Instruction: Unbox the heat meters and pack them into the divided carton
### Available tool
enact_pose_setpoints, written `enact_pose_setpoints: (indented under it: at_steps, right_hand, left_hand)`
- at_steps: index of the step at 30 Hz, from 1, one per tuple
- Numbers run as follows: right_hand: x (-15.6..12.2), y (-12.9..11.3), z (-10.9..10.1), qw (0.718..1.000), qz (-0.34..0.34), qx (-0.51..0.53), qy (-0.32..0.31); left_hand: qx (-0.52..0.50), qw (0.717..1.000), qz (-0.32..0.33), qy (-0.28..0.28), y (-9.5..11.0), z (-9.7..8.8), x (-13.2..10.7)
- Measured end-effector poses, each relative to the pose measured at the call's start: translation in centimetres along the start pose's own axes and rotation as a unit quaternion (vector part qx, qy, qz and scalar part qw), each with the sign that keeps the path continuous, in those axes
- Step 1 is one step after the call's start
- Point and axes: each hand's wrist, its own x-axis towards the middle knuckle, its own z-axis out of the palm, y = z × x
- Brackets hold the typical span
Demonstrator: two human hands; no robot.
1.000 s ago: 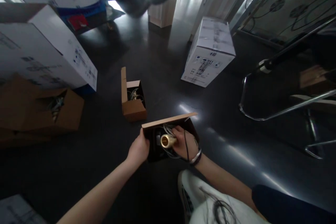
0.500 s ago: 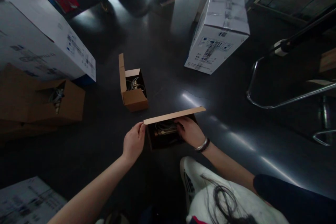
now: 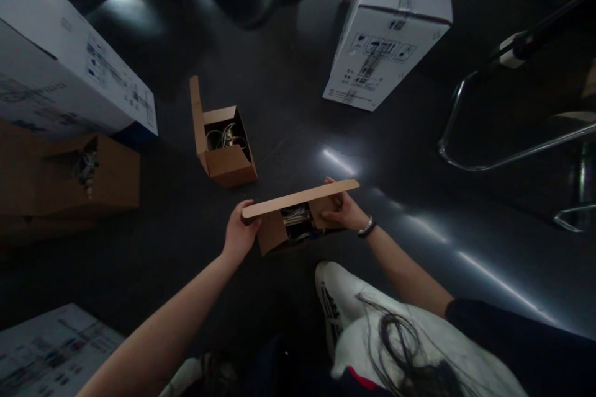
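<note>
A small brown cardboard box (image 3: 273, 234) stands on the dark floor before me. Its long lid (image 3: 302, 196) is raised, and both short side flaps are folded partway over the opening. Between the flaps show pale cables and metallic parts (image 3: 297, 216), too dim to name exactly. My left hand (image 3: 239, 232) grips the left end of the lid, thumb in front and fingers behind. At the other end, my right hand (image 3: 347, 211) is closed around the right flap and lid edge, with a fingertip showing behind the lid.
Another open cardboard box (image 3: 231, 164) with coiled wires stands ahead to the left. Further left is a brown carton (image 3: 116, 170) with metal parts. Large white cartons (image 3: 372, 62) stand around me. A bent metal tube frame (image 3: 484, 167) lies right; my shoe (image 3: 333, 310) is close below.
My right hand has come out of the box and moved to its right flap and lid. Both side flaps now lean inward over the contents. The view has shifted slightly.
</note>
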Motion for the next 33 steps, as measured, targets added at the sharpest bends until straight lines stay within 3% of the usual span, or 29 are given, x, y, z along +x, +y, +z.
enact_pose_setpoints:
  at_steps: [3,6,9,13,16,20,24,27,29,33]
  right_hand:
    - [-1.1,-0.4,-1.0,0.995,-0.068,-0.037,0.064]
    - [-3.4,-1.5,-2.6,0.996,-0.042,-0.069,0.035]
    - [-5.7,-3.1,-2.9,0.994,-0.030,-0.105,-0.012]
    - [-6.9,-4.1,-1.6,0.972,-0.122,-0.187,0.067]
    - [-6.6,-3.2,-0.5,0.951,-0.163,-0.225,0.138]
    - [-6.6,-1.2,-0.2,0.937,-0.171,-0.257,0.165]
    - [-6.9,-1.6,-1.2,0.918,-0.189,-0.333,0.099]
    - [-5.2,-4.1,-1.5,0.866,-0.195,-0.461,0.010]
    - [-2.7,-5.8,-0.8,0.826,-0.202,-0.518,-0.089]
    - [1.8,-6.9,1.9,0.754,-0.193,-0.556,-0.290]
  left_hand:
    - [-0.102,0.986,-0.074,-0.108,-0.2,-1.5,-0.3]
    - [-0.095,0.974,-0.114,-0.171,-0.2,-3.0,-2.0]
    - [0.000,0.980,-0.002,-0.197,0.2,-3.8,-4.3]
    - [0.134,0.969,0.184,-0.097,-0.4,-2.9,-6.3]
    - [0.191,0.937,0.292,-0.035,-1.9,-1.9,-6.2]
    - [0.239,0.889,0.390,-0.021,-3.8,-1.4,-5.3]
    - [0.310,0.857,0.405,-0.073,-4.4,-1.6,-5.0]
    - [0.394,0.818,0.399,-0.129,-4.2,-1.2,-5.5]
    - [0.441,0.802,0.371,-0.154,-3.7,-0.5,-6.3]
    - [0.459,0.825,0.267,-0.194,-1.8,-0.8,-9.3]
